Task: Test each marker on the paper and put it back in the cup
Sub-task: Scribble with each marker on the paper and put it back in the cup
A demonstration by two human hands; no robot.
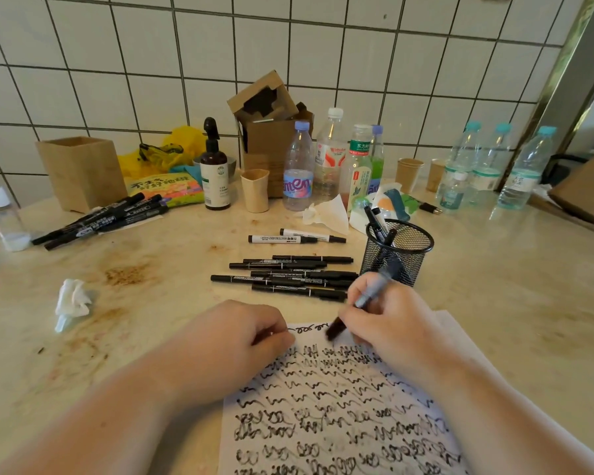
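From the head view, the right hand (388,317) has its grip closed around a marker (364,299), fingers curled about the barrel, with the dark tip touching the top edge of the paper (323,423). The paper lies on the tabletop (151,303) just in front of the mesh cup (396,255) and is covered with rows of black scribbles. The left hand (234,341) rests at the paper's upper left corner, fingers curled under; whether its grip holds anything cannot be told. The mesh cup holds several markers upright. Just left of the cup, a row of black markers (285,279) lies flat, and two white-barrelled markers (295,237) lie beyond them. Far left of the cup, another bundle of black markers (100,221) lies before a wooden box (83,173). Behind the cup stand plastic bottles (299,166).
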